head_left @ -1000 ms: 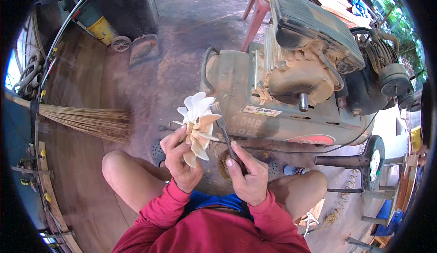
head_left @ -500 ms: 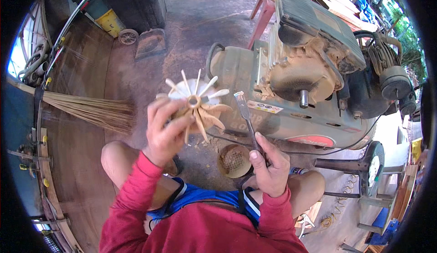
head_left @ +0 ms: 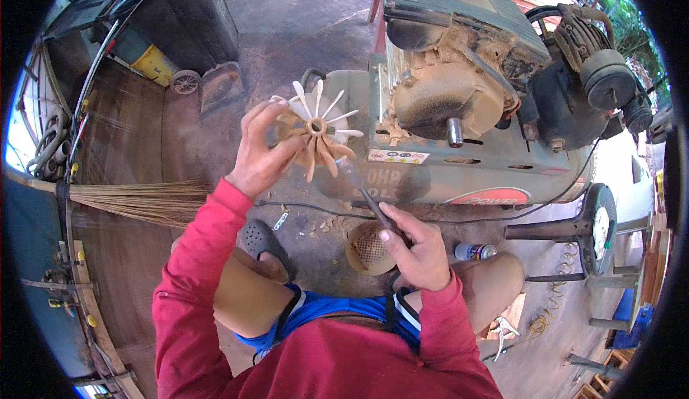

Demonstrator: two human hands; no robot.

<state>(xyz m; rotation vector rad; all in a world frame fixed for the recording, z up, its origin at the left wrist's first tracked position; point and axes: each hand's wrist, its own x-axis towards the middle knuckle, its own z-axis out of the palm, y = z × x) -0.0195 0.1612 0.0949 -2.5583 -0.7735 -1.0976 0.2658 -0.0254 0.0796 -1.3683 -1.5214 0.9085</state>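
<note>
My left hand point(head_left: 258, 148) grips a white plastic fan impeller point(head_left: 331, 110) by its left side, with brown dust caked over part of its blades and hub. My right hand point(head_left: 416, 245) is closed round the dark handle of a flat scraper point(head_left: 364, 191), whose metal tip lies at or very near the impeller's dusty lower right blades; I cannot tell if they touch. Behind them stands a dust-covered air compressor, its motor point(head_left: 441, 101) showing a bare shaft point(head_left: 454, 132) above a long tank point(head_left: 474, 176). Below the scraper lies a round perforated cover point(head_left: 366, 237).
A straw broom point(head_left: 136, 198) lies at the left. A yellow bucket point(head_left: 154, 65) and dustpan point(head_left: 219, 90) are farther back. A clog point(head_left: 262, 241) is on my left foot, a spray can point(head_left: 474, 250) lies by my right knee, a dark stool point(head_left: 599, 230) stands right, and a cable crosses the floor.
My left hand has raised the impeller and turned its hub face toward me. My right hand's scraper has swung leftward, its tip now at the impeller's lower edge.
</note>
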